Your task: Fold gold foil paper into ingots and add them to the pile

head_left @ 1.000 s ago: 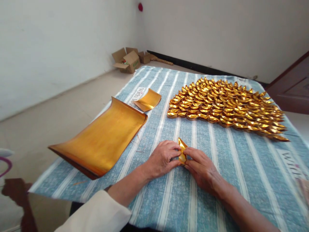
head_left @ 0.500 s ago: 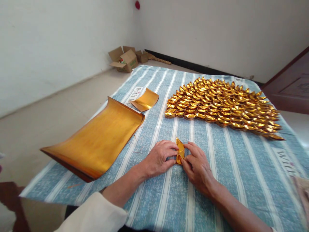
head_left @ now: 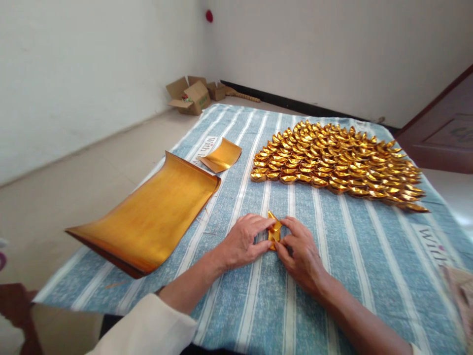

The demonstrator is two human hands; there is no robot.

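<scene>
A small folded piece of gold foil paper lies on the striped tablecloth between my two hands. My left hand grips its left side, with the index finger resting over the upper part and the thumb at the lower edge. On the other side, my right hand pinches the right edge between thumb and fingers. Beyond them spreads a large group of gold paper ingots, packed in rows. To the left lies a big stack of gold paper sheets, its edges curling upward.
A smaller gold sheet sits behind the big stack. Blue-and-white striped cloth covers the table. On the floor past the far edge are an open cardboard box and a smaller box. A brown door stands at right.
My left index finger has reached further right over the folded gold paper. The paper's upper part looks more covered, and the whole view has shifted slightly.
</scene>
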